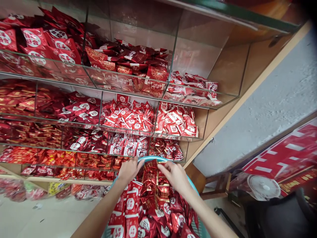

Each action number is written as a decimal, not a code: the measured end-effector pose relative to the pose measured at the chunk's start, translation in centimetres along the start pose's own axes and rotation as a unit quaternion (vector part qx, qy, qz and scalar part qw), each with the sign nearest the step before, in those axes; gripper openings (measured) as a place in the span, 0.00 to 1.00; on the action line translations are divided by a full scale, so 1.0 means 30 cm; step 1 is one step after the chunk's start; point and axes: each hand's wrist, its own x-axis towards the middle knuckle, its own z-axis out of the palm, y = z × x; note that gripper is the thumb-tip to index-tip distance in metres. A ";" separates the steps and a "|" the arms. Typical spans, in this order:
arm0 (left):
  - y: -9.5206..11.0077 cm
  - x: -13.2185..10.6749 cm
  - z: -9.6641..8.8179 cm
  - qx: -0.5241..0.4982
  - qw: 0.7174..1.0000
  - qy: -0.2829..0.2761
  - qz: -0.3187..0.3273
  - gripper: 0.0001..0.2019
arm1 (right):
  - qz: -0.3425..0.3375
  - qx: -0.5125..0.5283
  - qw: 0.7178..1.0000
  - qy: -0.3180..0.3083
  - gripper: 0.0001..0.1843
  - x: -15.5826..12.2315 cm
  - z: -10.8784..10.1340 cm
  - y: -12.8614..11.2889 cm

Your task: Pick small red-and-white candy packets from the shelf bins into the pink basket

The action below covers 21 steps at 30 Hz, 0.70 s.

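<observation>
The gold-and-red packets (151, 185) lie heaped in the middle of a teal basket (151, 158), against its far rim, at the bottom centre of the view and right in front of the lowest shelf. Both hands work in that heap. The right hand (174, 175) reaches in from the right, its fingers bent and drawn together, pinching at the top of the gold-and-red packets. The left hand (128, 170) sits at the basket's far left rim, fingers pressed together and curled downward; whether they grip a packet or only rest there cannot be told. Around the heap, toward the near edge, the basket holds red-and-white packets (131, 205) and glossy dark-red ones (173, 218).

Beyond the rim rise glass shelves (173, 56), split into compartments and filled with red packets. A grey wall (272, 96) stands to the right, with a white fan (264, 187) low beside it.
</observation>
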 end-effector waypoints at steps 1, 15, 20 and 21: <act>0.001 0.001 0.001 -0.001 1.000 -0.001 -0.003 0.31 | -0.008 -0.015 1.000 0.009 0.21 0.054 -0.008 0.010; 0.001 -0.003 0.004 -0.014 1.000 0.001 -0.009 0.32 | -0.057 -0.204 0.970 -0.116 0.23 0.530 0.264 0.054; 0.001 0.000 0.005 -0.007 1.000 -0.003 -0.014 0.32 | -0.047 -0.184 0.975 -0.118 0.18 0.541 0.311 0.056; 0.001 0.000 0.003 -0.006 1.000 -0.006 -0.015 0.32 | -0.044 -0.174 0.977 -0.114 0.17 0.539 0.313 0.056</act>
